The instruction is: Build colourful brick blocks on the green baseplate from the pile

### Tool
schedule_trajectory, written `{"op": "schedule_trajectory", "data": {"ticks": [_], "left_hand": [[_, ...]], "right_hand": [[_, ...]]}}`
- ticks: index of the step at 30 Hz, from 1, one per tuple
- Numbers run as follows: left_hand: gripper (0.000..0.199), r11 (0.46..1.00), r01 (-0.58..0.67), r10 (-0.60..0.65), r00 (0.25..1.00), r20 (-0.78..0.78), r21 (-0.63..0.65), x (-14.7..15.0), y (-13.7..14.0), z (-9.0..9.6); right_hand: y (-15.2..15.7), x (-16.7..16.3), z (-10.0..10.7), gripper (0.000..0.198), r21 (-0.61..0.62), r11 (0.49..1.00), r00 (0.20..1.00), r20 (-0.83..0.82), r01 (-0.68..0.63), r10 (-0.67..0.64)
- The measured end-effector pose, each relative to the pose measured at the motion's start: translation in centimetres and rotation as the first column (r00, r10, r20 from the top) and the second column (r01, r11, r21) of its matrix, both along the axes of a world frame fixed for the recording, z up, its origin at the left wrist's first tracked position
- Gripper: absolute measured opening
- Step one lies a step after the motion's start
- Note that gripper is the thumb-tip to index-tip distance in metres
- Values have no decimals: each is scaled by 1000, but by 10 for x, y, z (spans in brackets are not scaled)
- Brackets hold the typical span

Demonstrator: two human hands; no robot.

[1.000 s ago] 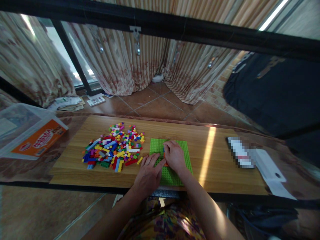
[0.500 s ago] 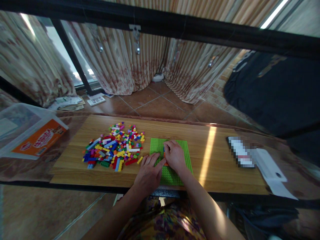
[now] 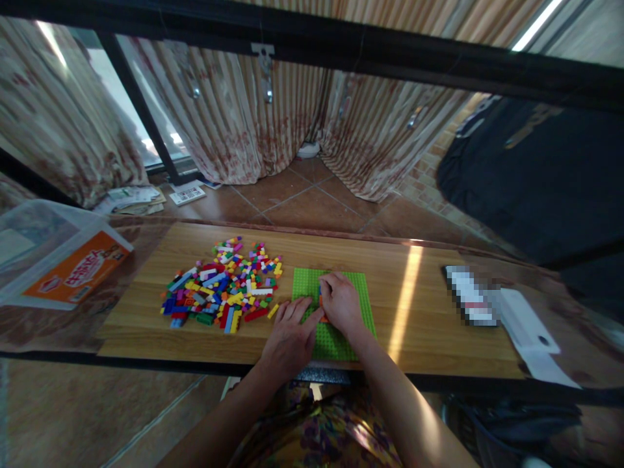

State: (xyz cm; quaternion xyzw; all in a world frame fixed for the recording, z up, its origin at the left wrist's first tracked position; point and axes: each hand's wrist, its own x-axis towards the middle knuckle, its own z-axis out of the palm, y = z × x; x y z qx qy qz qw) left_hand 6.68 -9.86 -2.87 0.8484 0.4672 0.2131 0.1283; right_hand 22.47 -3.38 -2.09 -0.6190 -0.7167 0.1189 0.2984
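Observation:
A green studded baseplate (image 3: 336, 344) lies on the wooden tabletop in front of me. On its middle, small orange and blue building bricks (image 3: 322, 316) show in part between my hands. My right hand (image 3: 340, 302) is curled over them, fingers bent and pressed together; what lies under the fingertips is hidden. My left hand (image 3: 292, 331) rests across the plate's left edge, its fingers stretched out and its thumb reaching to the bricks. Just beyond its fingers is a yellow brick (image 3: 273, 311), with a red brick (image 3: 256, 314) further left.
A heap of mixed loose bricks (image 3: 227, 283) spreads over the table's left half. Beyond it stands a clear plastic box (image 3: 53, 224) with an orange label. To the right lie a phone with a blurred screen (image 3: 468, 296) and a white object (image 3: 529, 322). A dark bar (image 3: 312, 49) crosses above.

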Motion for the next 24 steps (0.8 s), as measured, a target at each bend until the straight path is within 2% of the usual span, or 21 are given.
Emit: {"op": "schedule_trajectory", "data": {"ticks": [24], "left_hand": [[38,1000,0,0,1000,-12,-3,0,0,0]], "right_hand": [[0,1,0,25,-2,1000,1000,4,-15,15]]}}
